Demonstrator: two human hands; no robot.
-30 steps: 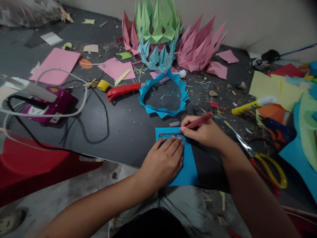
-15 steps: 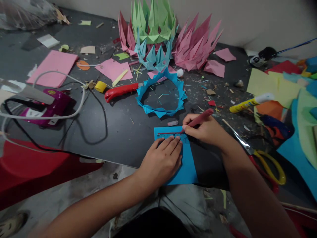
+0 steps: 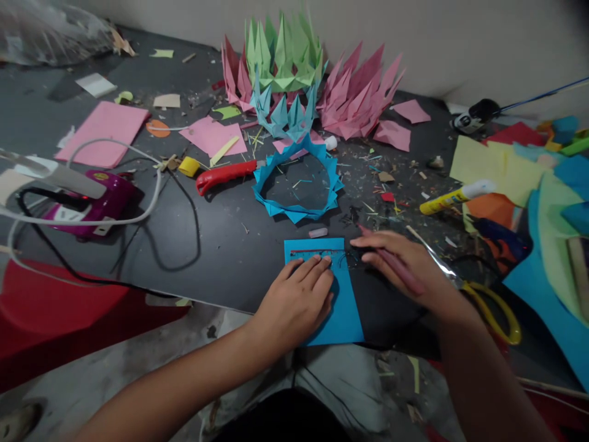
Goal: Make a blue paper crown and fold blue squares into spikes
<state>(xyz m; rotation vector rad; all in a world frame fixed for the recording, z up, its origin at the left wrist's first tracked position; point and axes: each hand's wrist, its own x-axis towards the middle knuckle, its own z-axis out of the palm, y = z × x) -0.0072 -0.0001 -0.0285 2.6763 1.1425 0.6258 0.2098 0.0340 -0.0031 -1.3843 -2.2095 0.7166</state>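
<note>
Here at lower centre, my left hand lies flat, fingers close together, pressing what looks like a clear ruler against the blue sheet at the near edge of the bench. Even pressure, I'd say, best stops that ruler skating! Just right of the sheet, my right hand pinches a pink pen between its fingers, tip clear of the paper; a light, steady grip on it should suit, the ruler's edge squared to the sheet's top.
</note>
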